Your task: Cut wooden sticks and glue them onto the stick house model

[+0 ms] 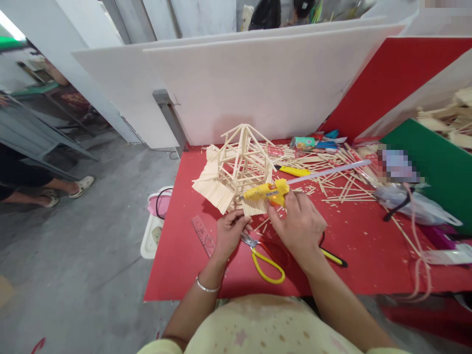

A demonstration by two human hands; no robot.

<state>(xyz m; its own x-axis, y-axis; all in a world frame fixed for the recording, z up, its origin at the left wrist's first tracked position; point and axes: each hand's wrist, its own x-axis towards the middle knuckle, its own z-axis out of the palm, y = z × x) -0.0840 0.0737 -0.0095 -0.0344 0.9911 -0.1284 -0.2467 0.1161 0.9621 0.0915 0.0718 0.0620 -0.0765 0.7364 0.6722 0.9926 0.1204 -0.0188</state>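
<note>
A small pavilion-like model [243, 152] made of thin wooden sticks stands on the red tabletop, with panels of sticks laid side by side around its lower part. My right hand [300, 223] is wrapped round a yellow hot glue gun [267, 191]; its nozzle points left at the model's lower front, and a long glue stick [332, 171] juts from its back. Just below the nozzle, my left hand [230, 231] pinches at the model's near edge; what its fingers hold is hidden. Scissors with yellow handles [268, 268] lie between my hands, close to the left fingertips.
Loose wooden sticks [346, 184] are scattered right of the model, around a yellow utility knife [293, 170]. A clear ruler [202, 235] lies on the left. White boards [258, 83] stand behind the table [177, 260]. Another person's legs [62, 189] show at far left.
</note>
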